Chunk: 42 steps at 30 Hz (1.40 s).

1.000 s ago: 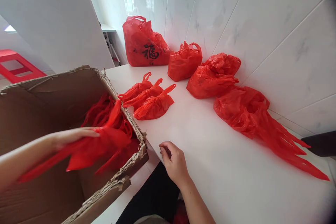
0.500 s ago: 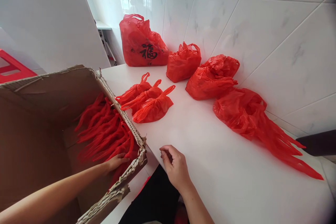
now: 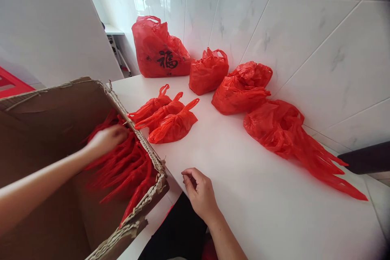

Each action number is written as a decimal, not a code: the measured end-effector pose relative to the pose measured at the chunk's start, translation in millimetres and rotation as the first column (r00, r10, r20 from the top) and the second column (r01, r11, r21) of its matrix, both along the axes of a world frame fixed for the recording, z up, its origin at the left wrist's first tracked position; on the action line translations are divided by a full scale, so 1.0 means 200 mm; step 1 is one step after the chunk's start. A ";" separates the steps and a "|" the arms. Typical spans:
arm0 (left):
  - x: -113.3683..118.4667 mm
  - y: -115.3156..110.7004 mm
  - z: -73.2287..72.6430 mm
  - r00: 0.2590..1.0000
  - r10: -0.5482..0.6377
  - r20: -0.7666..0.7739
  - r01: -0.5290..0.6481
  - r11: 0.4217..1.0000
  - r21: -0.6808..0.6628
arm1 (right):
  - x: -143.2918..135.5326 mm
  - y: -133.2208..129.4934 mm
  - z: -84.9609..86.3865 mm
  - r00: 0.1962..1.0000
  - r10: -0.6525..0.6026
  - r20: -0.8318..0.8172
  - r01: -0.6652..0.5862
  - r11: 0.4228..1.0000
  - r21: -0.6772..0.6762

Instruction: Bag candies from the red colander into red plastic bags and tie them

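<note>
My left hand [image 3: 111, 137], smeared by motion, is over the red plastic bags [image 3: 131, 172] lying in a row inside the cardboard box [image 3: 67, 85]. Whether its fingers grip anything cannot be made out. Over the near edge of the white table [image 3: 243, 178], my right hand [image 3: 199, 191] is curled with thumb and fingertips together, and nothing shows in it. Just beyond the box's rim, three small knotted red bags [image 3: 175, 126] lie side by side on the table, each filled and with its handle loops sticking out.
Against the tiled wall stand a large red bag with black characters [image 3: 161, 57], a smaller filled bag [image 3: 209, 71] and a crumpled bag [image 3: 242, 89]. A pile of flat red bags [image 3: 280, 134] spreads toward the right. The box has a torn, ragged rim.
My left hand has moved from the near end of the row of bags in the box toward its far end. My right hand stays in the same pose. The view has shifted slightly.
</note>
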<state>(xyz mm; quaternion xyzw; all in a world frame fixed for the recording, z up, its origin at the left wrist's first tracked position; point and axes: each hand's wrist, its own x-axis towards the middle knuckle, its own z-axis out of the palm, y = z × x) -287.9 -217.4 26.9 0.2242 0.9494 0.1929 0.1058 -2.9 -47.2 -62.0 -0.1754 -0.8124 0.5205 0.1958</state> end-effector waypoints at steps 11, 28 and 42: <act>0.17 0.69 0.15 0.902 -0.394 -0.174 0.393 0.919 -0.041 | 0.01 0.00 0.01 1.000 -0.008 0.006 0.008 1.000 -0.020; -0.05 -0.46 0.39 0.841 -0.069 0.537 -0.124 0.941 0.316 | 0.02 0.01 -0.01 1.000 0.004 0.026 -0.005 1.000 0.023; 0.14 -0.35 -0.61 0.285 -0.123 0.951 0.129 0.988 0.090 | 0.00 0.00 -0.01 0.992 -0.052 0.113 0.035 0.989 0.143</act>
